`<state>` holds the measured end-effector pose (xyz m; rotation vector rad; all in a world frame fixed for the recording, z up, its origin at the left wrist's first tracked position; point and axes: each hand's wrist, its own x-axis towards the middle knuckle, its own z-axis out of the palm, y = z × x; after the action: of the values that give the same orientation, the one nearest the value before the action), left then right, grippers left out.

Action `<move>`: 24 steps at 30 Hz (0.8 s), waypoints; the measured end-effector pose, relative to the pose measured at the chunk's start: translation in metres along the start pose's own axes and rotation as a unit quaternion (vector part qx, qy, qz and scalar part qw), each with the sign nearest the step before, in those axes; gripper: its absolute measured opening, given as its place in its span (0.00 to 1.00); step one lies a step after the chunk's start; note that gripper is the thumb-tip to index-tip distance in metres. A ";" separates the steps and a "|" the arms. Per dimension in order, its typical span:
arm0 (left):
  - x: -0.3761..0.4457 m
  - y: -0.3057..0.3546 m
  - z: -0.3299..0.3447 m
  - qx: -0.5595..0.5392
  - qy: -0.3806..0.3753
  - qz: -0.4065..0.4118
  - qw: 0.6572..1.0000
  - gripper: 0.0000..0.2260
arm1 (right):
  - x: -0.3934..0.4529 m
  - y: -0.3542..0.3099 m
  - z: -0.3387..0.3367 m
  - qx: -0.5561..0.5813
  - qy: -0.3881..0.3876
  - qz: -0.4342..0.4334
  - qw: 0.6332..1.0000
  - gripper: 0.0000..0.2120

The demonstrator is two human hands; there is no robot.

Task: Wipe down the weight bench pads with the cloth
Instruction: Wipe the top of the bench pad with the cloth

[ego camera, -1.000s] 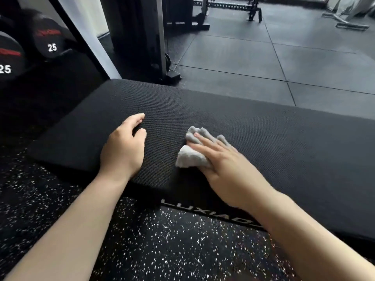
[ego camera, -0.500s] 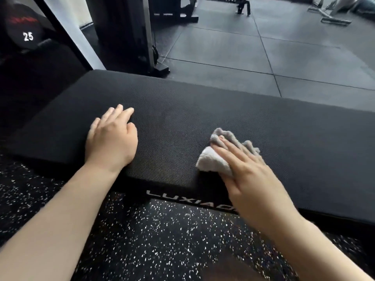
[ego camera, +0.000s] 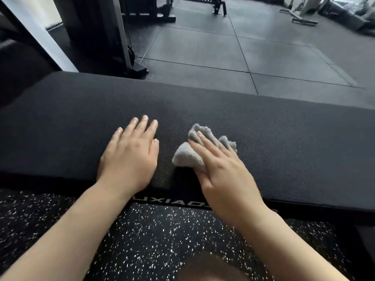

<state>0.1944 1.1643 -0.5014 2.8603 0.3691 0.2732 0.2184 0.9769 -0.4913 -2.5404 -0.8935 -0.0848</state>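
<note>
Stretching across the whole scene is the long black textured bench (ego camera: 263,138), its padded top running left to right, with pale lettering along its near side edge, partly hidden behind the wrists. Beyond the bench lies a floor of large dark grey rubber tiles (ego camera: 203,49), and on the near side of it a black rubber floor flecked with white (ego camera: 152,240). Past the bench's far left corner stands a dark metal machine upright (ego camera: 121,33) on a black foot.

On the bench's top, close to its near edge, the left hand (ego camera: 129,155) lies flat, palm down, fingers straight and slightly spread, grasping nothing. Just to the right of it on the bench, apart by a narrow strip of pad, the right hand (ego camera: 221,171) presses down on a small crumpled light grey cloth (ego camera: 188,157). Its fingers lie extended over the cloth rather than curled round it. The cloth rests on the bench, bunched under those fingers, its folds showing beyond the fingertips and to the left of the hand.
</note>
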 end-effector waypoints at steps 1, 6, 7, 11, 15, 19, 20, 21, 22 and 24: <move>-0.004 0.000 -0.001 -0.002 -0.004 0.012 1.000 0.26 | -0.008 0.011 -0.008 0.000 -0.009 0.008 1.000 0.28; -0.007 0.003 -0.003 -0.008 -0.017 0.019 1.000 0.30 | 0.067 0.054 -0.012 -0.079 0.025 0.140 0.987 0.28; -0.006 0.003 -0.003 -0.007 -0.018 0.017 1.000 0.30 | 0.091 0.052 -0.006 -0.089 0.019 0.181 0.979 0.29; -0.008 0.000 -0.004 -0.001 -0.029 0.018 0.999 0.30 | 0.116 0.004 0.029 -0.060 0.027 0.159 0.985 0.30; -0.010 -0.001 -0.007 0.010 -0.033 0.032 0.999 0.33 | 0.024 -0.013 0.016 -0.016 0.036 -0.002 0.999 0.28; -0.013 -0.003 -0.008 0.012 -0.037 0.034 0.999 0.33 | -0.002 0.039 -0.020 -0.022 0.022 0.053 0.998 0.28; -0.013 -0.002 -0.008 0.012 -0.039 0.032 0.999 0.32 | 0.010 0.051 -0.022 -0.038 0.034 0.083 0.995 0.28; -0.012 -0.001 -0.008 0.013 -0.040 0.028 0.999 0.31 | 0.028 0.061 -0.022 -0.056 0.045 0.117 0.991 0.27; -0.011 0.000 -0.007 0.016 -0.039 0.023 0.999 0.30 | 0.054 0.070 -0.020 -0.071 0.048 0.154 0.984 0.27; -0.010 0.002 -0.006 0.023 -0.041 0.013 0.999 0.26 | 0.110 0.072 -0.010 -0.084 0.041 0.236 0.967 0.28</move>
<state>0.1842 1.1609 -0.4970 2.9117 0.3263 0.1525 0.3502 0.9864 -0.4885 -2.8127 -0.2393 -0.1216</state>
